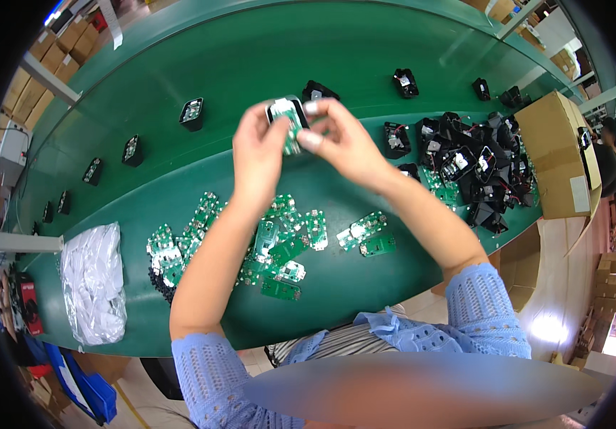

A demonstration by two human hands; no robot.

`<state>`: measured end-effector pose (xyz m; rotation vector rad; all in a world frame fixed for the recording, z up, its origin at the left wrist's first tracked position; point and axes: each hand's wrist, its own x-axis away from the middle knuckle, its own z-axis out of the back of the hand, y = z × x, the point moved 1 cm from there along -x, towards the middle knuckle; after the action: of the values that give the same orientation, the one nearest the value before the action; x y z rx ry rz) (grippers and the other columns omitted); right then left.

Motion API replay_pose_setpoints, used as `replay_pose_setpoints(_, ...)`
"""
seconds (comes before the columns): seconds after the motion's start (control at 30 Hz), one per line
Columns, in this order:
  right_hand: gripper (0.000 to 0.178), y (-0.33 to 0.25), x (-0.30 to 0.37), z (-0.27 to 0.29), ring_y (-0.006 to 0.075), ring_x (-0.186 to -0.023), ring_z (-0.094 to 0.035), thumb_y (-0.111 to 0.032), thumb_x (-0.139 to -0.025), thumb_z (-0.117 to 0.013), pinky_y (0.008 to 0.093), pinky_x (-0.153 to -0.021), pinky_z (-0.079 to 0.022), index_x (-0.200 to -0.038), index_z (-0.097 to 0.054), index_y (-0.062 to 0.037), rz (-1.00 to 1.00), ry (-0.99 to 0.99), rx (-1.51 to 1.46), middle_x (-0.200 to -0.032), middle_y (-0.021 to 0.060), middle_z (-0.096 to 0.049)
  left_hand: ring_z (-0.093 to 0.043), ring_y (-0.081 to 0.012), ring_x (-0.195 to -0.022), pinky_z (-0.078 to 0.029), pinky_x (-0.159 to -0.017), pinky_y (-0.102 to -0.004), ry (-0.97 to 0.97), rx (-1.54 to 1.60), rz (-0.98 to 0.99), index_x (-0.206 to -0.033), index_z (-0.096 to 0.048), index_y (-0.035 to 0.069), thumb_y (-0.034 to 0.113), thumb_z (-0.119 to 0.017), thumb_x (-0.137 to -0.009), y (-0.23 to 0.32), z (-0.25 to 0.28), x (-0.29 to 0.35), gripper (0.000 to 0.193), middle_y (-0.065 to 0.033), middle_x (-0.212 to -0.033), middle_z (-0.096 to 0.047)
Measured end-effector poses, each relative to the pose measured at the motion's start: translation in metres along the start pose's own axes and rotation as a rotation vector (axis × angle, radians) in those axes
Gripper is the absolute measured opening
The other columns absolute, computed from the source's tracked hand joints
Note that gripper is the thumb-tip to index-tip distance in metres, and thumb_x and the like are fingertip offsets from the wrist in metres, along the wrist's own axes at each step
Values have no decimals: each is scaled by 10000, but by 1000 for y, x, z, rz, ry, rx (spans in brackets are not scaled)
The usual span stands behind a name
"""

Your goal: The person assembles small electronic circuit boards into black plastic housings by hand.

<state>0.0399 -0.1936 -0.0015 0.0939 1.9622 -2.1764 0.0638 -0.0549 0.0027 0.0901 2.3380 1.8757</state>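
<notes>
Gripping circuit board [291, 133]: left hand [258, 145], right hand [341, 142] | long axis: pointing away, far end leftward

1. Worktop [351, 279]: dark green.
2. Circuit boards [290, 249]: green and white.
3. Housings [502, 154], right: black.
4. Bag [93, 282], left: whitish.
5. Carton [552, 154], right: brown, white label [579, 194].
6. Sleeves [490, 314]: light blue, openwork pattern.
7. Cloth [333, 347], near: dark-and-light stripes.

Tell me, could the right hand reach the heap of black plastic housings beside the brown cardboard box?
Probably yes: only loose black housings lie between the right hand and the heap, though the hand's busy at a green rectangular circuit board.
</notes>
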Motion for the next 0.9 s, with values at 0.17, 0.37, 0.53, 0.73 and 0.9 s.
replay_pose_setpoints(0.17,583,37,-53,32,316,-967,-518,-286,-749,-663,408,-796,-444,-1204,-388,-45,92,166,1077,-1113,171,-496,-601,-188,-761,-464,-701,-297,226,-355,55,-989,-515,-60,144,-626,-753,-57,27,-102,332,-135,-837,-622)
replay_pose_setpoints(0.37,608,36,-57,42,324,-1016,-512,-193,-722,-670,383,-856,-434,-1219,-355,-41,10,-60,995,-1094,176,-530,-413,-357,-1085,-378,-879,-428,342,-1125,-365,-1091,-511,22,386,-577,-803,-60,30,-104,468,-179,-1154,-483)
replay_pose_setpoints(0.53,532,-13,-8,33,311,-897,-546,-98,-674,-672,372,-766,-463,-1150,-444,-39,466,-118,791,-972,143,-556,-580,-131,-685,-464,-600,-236,-359,-355,227,-1115,-493,-35,315,-548,-860,9,0,-31,436,-87,-853,-609)
replay_pose_setpoints(0.73,372,-19,41,21,285,-848,-570,-109,-732,-645,354,-728,-473,-1070,-508,-33,393,97,864,-928,120,-581,-574,-124,-696,-466,-613,-237,-239,-343,81,-1034,-546,-24,113,-551,-839,-8,1,22,238,-69,-862,-605)
replay_pose_setpoints(0.9,266,-39,73,7,270,-752,-565,-111,-763,-616,352,-651,-466,-1004,-520,-50,252,6,307,-766,93,-574,-577,-170,-782,-453,-697,-261,-57,-678,-247,-978,-576,11,59,-584,-770,-20,7,48,213,-96,-880,-581)
